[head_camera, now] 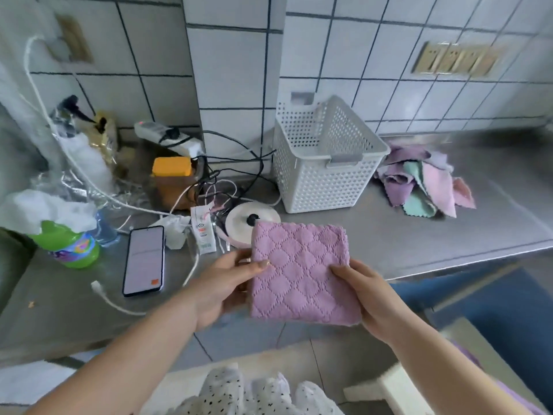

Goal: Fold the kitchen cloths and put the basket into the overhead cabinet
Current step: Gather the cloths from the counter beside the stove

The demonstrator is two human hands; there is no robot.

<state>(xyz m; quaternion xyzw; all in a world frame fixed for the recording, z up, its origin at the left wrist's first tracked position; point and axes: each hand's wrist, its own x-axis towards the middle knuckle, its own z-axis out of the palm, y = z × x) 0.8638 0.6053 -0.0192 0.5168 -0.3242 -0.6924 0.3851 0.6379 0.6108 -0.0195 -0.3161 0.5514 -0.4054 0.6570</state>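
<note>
The steel table (419, 235) runs along the tiled wall, and its front edge is just behind the two hands. The white perforated basket (323, 163) stands upright near the back edge, in the middle of the table, with its open top up; what it holds inside cannot be seen. Just to its right, also near the back edge, lies a loose pile of unfolded cloths (425, 184) in purple, pink and mint green, with scalloped borders. The folded purple cloth (302, 274) is held in the air in front of the table's front edge. It is almost square, a little longer from front to back, and it has a quilted diamond pattern; its flat face looks up at the camera. The left hand (221, 289) pinches its left edge, thumb on top. The right hand (368, 295) grips its right edge, fingers curled over the top.
</note>
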